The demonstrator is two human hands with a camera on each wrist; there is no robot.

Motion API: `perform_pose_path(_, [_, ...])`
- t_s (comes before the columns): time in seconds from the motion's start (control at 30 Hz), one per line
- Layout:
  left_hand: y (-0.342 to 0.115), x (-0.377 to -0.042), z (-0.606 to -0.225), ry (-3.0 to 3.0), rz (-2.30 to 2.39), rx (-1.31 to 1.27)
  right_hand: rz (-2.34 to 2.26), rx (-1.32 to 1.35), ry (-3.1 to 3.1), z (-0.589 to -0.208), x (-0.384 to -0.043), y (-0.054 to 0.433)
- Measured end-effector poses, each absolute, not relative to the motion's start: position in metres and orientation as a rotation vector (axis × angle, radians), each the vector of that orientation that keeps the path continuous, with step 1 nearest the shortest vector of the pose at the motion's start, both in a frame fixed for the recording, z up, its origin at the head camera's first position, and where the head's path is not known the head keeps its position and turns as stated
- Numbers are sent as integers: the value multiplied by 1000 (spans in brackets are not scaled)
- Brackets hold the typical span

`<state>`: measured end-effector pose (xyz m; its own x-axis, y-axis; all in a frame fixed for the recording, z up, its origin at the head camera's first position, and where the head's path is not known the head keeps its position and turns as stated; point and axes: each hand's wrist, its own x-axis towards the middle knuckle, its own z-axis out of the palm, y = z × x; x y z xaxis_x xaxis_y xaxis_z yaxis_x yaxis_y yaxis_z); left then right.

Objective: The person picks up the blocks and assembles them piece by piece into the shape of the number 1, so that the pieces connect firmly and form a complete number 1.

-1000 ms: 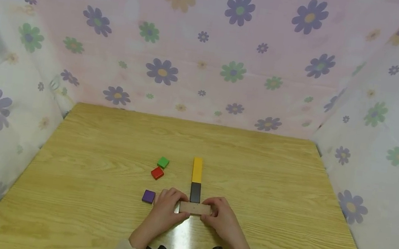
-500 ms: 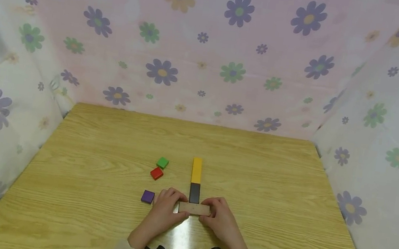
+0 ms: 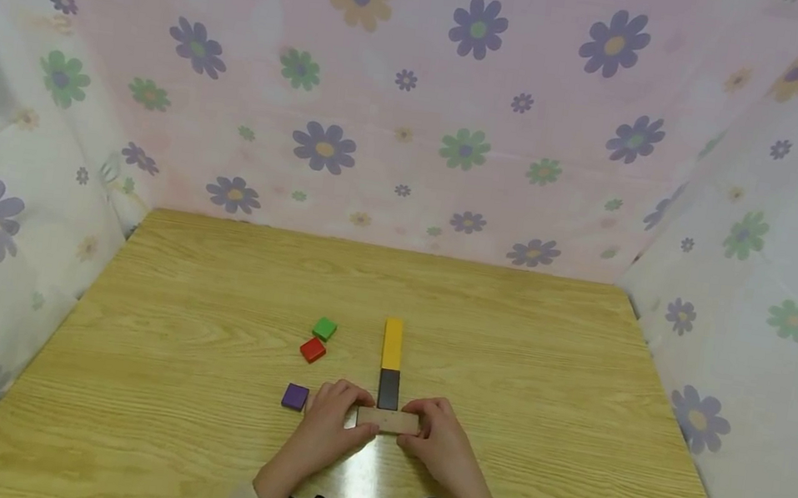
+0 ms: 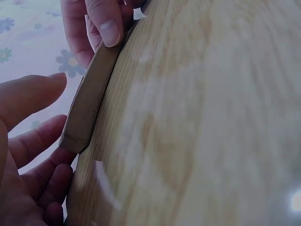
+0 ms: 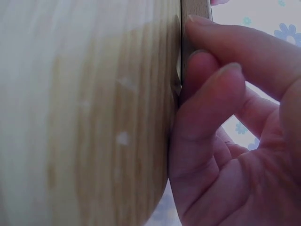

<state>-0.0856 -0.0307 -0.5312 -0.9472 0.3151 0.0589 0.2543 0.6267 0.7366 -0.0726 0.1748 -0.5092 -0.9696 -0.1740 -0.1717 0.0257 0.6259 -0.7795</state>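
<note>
A plain wooden block [image 3: 388,422] lies crosswise on the table in the head view, between both hands. Its left end is held by my left hand [image 3: 329,421], fingers behind and thumb in front; the left wrist view shows a small gap between thumb and block. The right end is pinched by my right hand [image 3: 448,449], whose thumb [image 5: 211,28] rests on the near face in the right wrist view. A black block [image 3: 389,389] stands lengthwise against the wooden block's far side or very close to it. Beyond it a yellow block [image 3: 392,344] continues the line.
Left of the line lie a green square piece [image 3: 324,328], a red one [image 3: 313,350] and a purple one [image 3: 294,397]. A pale sliver beside the purple piece is mostly hidden by my left hand. Flower-patterned cloth [image 3: 416,117] encloses the wood-grain table [image 3: 545,344] at the back and sides.
</note>
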Motion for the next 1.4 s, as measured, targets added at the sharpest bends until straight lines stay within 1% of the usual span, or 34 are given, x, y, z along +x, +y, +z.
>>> perform_pose_path(0.33, [-32, -82, -540, 2746, 1453, 466, -1232, -121, 2637, -512, -72, 175])
perform_pose_path(0.5, [-37, -80, -540, 2650, 1634, 412, -1229, -113, 2640, -514, -72, 175])
perform_pose_path(0.73, [-42, -64, -535, 2463, 1807, 235, -1243, -103, 2648, -514, -72, 178])
perform_pose_path(1.03, [-55, -49, -528, 2438, 1957, -28, -1257, -98, 2635, -513, -72, 178])
perform_pose_path(1.23, [-64, -44, -512, 2441, 2036, -224, -1264, -140, 2635, -515, -73, 178])
perform_pose_path(1.4, [-77, -48, -527, 2565, 1966, -386, -1240, -146, 2652, -513, -73, 177])
